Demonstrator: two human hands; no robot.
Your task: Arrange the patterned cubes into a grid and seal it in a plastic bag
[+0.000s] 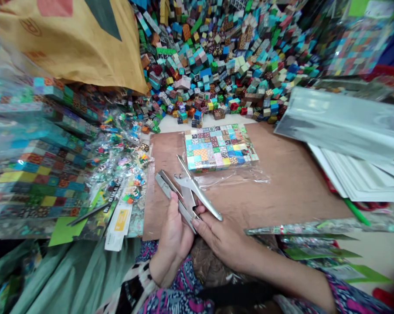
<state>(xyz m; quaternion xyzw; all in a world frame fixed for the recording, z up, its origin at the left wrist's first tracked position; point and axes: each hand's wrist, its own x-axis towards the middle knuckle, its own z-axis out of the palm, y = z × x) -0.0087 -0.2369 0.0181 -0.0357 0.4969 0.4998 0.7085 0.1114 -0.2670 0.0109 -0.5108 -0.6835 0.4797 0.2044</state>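
A silver plier stapler point(203, 194) is held over the front edge of the brown board, its long metal parts spread apart. My left hand point(175, 233) is closed around the lower, channel-like part, thumb lying along its side. My right hand point(223, 240) grips the rear end near the joint, thumb and fingers pinched there. Whether staples sit in the channel I cannot make out. Just beyond the stapler, a flat pack of colourful patterned cubes point(213, 150) lies in a clear plastic bag point(229, 176), whose loose end points toward me.
Loose cubes point(216, 65) are heaped behind the brown board point(282, 183). Bagged cube packs point(43, 179) and small bagged figures point(125, 152) crowd the left, below a yellow sack point(86, 43). Clear plastic sleeves point(341, 117) and white cards point(357, 174) are stacked on the right.
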